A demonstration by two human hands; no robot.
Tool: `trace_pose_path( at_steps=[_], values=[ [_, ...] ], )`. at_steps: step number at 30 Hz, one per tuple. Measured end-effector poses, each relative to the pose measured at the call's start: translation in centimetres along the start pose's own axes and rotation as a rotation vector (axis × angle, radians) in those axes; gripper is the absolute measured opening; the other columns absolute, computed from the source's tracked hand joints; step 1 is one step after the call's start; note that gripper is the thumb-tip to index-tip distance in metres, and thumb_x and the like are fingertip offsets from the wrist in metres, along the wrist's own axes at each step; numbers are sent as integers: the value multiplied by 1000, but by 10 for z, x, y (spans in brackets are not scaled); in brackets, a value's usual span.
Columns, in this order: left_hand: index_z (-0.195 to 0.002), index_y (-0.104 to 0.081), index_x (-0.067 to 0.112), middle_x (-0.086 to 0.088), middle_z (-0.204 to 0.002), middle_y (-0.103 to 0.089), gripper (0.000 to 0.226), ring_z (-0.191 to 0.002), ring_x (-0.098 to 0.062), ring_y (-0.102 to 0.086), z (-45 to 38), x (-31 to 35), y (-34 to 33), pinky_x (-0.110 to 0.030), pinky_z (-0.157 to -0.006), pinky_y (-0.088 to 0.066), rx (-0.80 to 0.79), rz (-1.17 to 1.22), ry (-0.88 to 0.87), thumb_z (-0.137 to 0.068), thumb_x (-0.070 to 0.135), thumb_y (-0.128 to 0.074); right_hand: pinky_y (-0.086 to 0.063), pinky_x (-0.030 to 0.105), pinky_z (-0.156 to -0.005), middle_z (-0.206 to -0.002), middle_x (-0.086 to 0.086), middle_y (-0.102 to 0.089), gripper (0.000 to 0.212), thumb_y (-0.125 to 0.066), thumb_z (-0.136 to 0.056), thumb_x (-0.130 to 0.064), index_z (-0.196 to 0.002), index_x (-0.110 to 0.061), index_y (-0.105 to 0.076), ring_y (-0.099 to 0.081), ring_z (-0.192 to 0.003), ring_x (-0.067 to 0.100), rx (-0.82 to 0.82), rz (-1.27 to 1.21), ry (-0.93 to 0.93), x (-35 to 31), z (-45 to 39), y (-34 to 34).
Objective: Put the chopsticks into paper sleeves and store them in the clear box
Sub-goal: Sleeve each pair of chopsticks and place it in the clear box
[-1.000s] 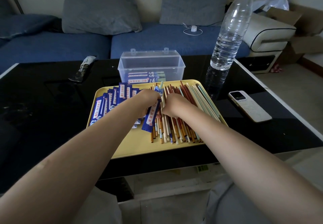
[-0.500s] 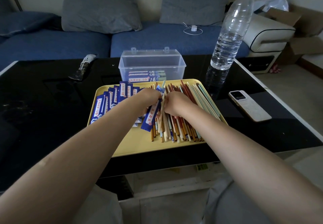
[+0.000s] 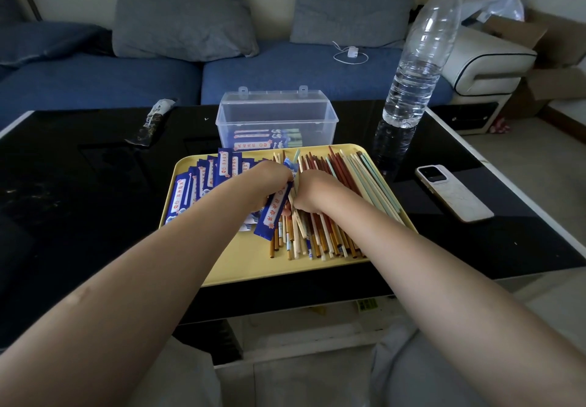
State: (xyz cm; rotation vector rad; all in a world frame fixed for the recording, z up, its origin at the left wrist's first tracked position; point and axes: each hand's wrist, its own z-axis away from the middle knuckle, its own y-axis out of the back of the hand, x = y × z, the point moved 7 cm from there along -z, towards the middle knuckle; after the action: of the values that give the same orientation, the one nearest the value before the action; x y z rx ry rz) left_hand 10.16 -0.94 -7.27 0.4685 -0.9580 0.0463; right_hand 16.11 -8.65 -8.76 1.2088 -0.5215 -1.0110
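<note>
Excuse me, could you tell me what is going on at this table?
A person is sleeving chopsticks over a yellow tray. The left hand grips a blue paper sleeve, while the right hand feeds chopsticks into it. Loose chopsticks remain; the clear plastic box holds several sleeved sets.

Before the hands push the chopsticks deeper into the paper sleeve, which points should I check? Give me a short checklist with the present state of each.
1. Left hand holds the blue paper sleeve: ok.
2. Right hand holds chopsticks at the sleeve's top: ok, though the grip itself is hidden by the fingers.
3. Chopstick tips are inside the sleeve mouth: cannot tell, the hands cover it.
4. Clear box is open to receive the sleeve: ok, lid tilted back.
5. Box has free room: ok, only a few filled sleeves lie at the bottom.
6. Yellow tray sits fully on the table: not ok, its near edge appears to overhang the table edge.
</note>
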Motion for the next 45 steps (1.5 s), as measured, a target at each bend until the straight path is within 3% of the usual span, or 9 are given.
trace_pose_path(
  at_steps=[6,11,20,25,29,33,37,41,45],
  values=[
    [-123,-47,2,-26,-106,-62,24,-92,-40,-69,0,-1,-1,-51,-88,-57,-4,0,-10,-100,10,-48,-42,27,-60,-77,6,-53,16,-54,-99,-17,-84,-12,-55,-50,-64,17,-21,42,24,-1,-1,0],
    [-120,-49,2,-28,-116,-62,22,-103,-41,-67,-2,-1,0,-52,-90,-56,6,16,-16,-99,10,-49,-44,32,-69,-77,7,-50,5,-57,-95,-9,-97,-11,-53,-49,-65,19,12,52,-10,-2,0,1],
    [-117,-48,2,-22,-99,-59,18,-92,-39,-65,-2,-2,1,-52,-88,-57,-3,39,-6,-100,9,-48,-47,26,-63,-69,1,-64,34,-74,-86,-46,-79,-14,-63,-56,-55,13,-105,-118,-37,2,13,9],
    [-107,-53,3,-19,-95,-60,12,-85,-32,-61,-6,-3,0,-54,-90,-56,-21,123,-17,-101,12,-47,-44,21,-46,-59,2,-68,29,-65,-92,-37,-90,-8,-64,-58,-41,10,45,-353,-131,27,23,32],
    [-99,-51,4,-19,-96,-62,10,-84,-31,-63,-5,-2,-6,-49,-81,-59,-83,197,-23,-102,12,-46,-42,22,-45,-78,8,-76,12,-62,-92,-16,-99,-8,-68,-58,-46,11,82,-615,-73,44,26,42],
    [-101,-51,3,-22,-102,-66,11,-85,-33,-67,-2,1,-10,-42,-71,-59,-122,214,-54,-103,12,-45,-37,21,-40,-85,10,-73,22,-56,-95,-6,-111,-21,-62,-54,-44,9,171,-905,-3,54,31,56],
    [-108,-50,5,-19,-95,-72,10,-72,-30,-70,0,7,-14,-41,-70,-59,-143,207,-96,-104,11,-44,-44,21,-45,-85,9,-77,19,-55,-96,0,-105,-11,-68,-64,-54,14,241,-1184,38,62,31,68],
    [-107,-51,6,-15,-81,-68,8,-57,-24,-65,2,6,-13,-37,-62,-59,-120,186,-73,-102,10,-45,-40,20,-43,-74,9,-74,11,-60,-99,-8,-104,-2,-68,-58,-48,13,362,-1289,99,72,33,81],
    [-96,-53,4,-13,-69,-62,17,-49,-22,-54,1,4,-10,-31,-50,-50,-80,167,-53,-98,15,-40,-28,21,-37,-53,1,-53,30,-45,-107,-21,-92,-5,-65,-38,-38,13,505,-1370,82,83,35,92]
  ],
)
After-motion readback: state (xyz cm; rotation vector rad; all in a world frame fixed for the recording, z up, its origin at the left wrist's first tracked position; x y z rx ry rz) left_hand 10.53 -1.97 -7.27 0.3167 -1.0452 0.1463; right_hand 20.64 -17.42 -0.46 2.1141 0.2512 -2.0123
